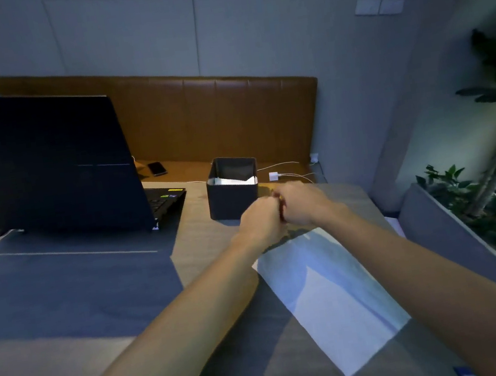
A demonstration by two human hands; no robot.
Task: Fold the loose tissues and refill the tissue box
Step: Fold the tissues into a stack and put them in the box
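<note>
One dark tissue box [233, 196], open-topped, far centre on table [72, 356]; white tissues inside. One loose tissue [329, 297] lying flat, near right, partly under right forearm. Two hands: left hand [261, 221] and right hand [301, 201] touching, just nearer than box, blurred; grip cannot be told. One laptop [38, 159] left; one phone [157, 168] far.
</note>
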